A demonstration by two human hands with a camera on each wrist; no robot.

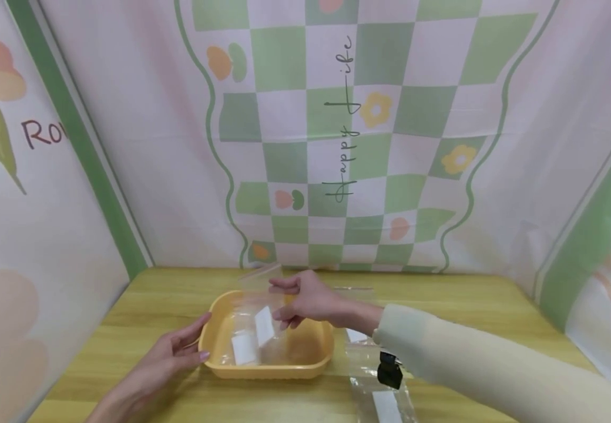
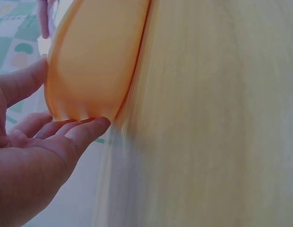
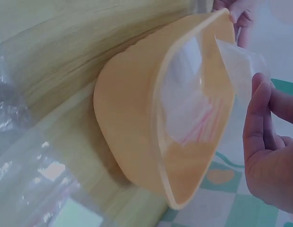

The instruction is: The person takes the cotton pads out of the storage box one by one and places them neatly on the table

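A yellow plastic basket (image 1: 268, 371) stands on the table, with clear zip bags (image 3: 186, 109) inside it. One bag's white slip (image 1: 244, 349) shows near the basket's left end. My left hand (image 1: 170, 358) holds that end, thumb at the rim and fingers against the outer wall. Over the basket, my right hand (image 1: 311, 299) pinches another clear zip bag (image 3: 243, 66) between thumb and fingers. A white slip (image 1: 265, 325) shows in this bag, while its zip edge (image 1: 260, 271) points up and away. The bags inside overlap, so I cannot tell how many there are.
To the basket's right, more clear zip bags (image 1: 361, 367) with white slips lie on the wooden table (image 1: 464, 382), partly under my right forearm. A small black object (image 1: 390, 371) shows below the sleeve. A patterned cloth (image 1: 326, 158) hangs behind the table.
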